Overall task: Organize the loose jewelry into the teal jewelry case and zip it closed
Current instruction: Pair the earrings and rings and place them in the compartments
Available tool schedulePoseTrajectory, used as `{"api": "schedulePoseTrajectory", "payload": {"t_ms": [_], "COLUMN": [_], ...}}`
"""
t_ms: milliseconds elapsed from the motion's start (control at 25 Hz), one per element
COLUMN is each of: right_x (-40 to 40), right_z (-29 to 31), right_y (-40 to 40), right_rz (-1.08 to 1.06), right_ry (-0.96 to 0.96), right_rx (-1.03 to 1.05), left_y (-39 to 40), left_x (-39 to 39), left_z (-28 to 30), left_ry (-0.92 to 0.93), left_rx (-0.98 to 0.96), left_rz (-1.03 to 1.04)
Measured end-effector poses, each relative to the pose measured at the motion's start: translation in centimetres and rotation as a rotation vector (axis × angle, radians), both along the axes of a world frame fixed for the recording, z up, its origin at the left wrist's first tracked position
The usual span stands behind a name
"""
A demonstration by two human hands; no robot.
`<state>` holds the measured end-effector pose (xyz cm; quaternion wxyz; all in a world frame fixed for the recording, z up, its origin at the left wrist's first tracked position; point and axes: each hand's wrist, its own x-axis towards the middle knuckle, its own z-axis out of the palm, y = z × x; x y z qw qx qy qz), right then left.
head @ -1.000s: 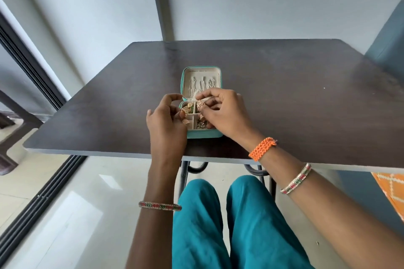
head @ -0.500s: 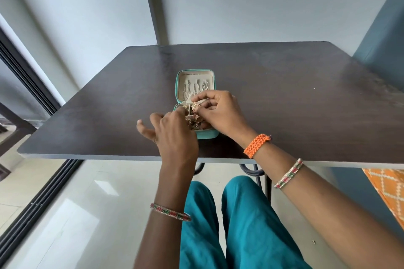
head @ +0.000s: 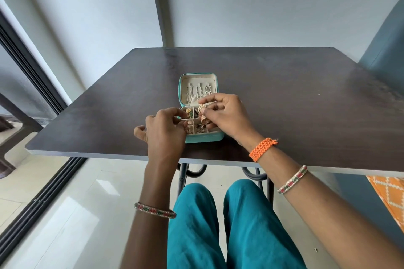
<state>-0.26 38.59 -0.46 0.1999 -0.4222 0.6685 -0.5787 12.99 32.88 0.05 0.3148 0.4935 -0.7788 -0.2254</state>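
Observation:
The teal jewelry case lies open near the table's front edge. Its cream lid stands up at the back with silver chains hanging in it. The divided tray holds several gold earrings. My right hand is over the tray's right side and pinches a gold dangling earring between thumb and fingers. My left hand is at the tray's left edge, its fingertips closed on small gold pieces there; what exactly it grips is partly hidden.
The dark brown table stands against a grey wall. My knees in teal trousers are under its front edge. A sliding door track runs along the floor at left. An orange patterned cloth shows at right.
My left hand has drawn back from over the tray toward its left edge, uncovering the compartments. My right hand still holds the earring above the tray.

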Motion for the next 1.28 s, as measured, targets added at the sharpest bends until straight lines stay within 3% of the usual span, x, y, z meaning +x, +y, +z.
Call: {"api": "schedulePoseTrajectory", "payload": {"t_ms": [160, 360, 520, 720, 960, 1080, 1280], "right_x": [0.1, 0.1, 0.0, 0.1, 0.2, 0.1, 0.3], "right_z": [0.0, -0.1, 0.0, 0.1, 0.2, 0.4, 2.0], "right_y": [0.1, 0.1, 0.2, 0.2, 0.2, 0.3, 0.3], "right_rz": [-0.007, 0.002, 0.010, 0.016, 0.017, 0.022, 0.033], "right_ry": [-0.003, -0.013, -0.022, -0.020, -0.027, -0.039, -0.103], "right_rx": [-0.022, -0.027, -0.025, -0.014, 0.002, 0.015, 0.028], "left_y": [0.4, 1.2, 0.8, 0.6, 0.5, -0.3, -0.9], "left_x": [0.0, -0.2, 0.2, 0.1, -0.3, -0.1, 0.7], "left_z": [-0.5, -0.6, -0.3, -0.4, 0.1, -0.2, -1.9], "left_ry": [0.008, -0.136, -0.189, -0.114, -0.241, -0.174, 0.167], "left_rx": [-0.053, -0.176, -0.076, 0.121, -0.025, 0.066, 0.162], "left_rz": [0.010, 0.076, 0.105, 0.022, 0.121, 0.097, 0.049]}}
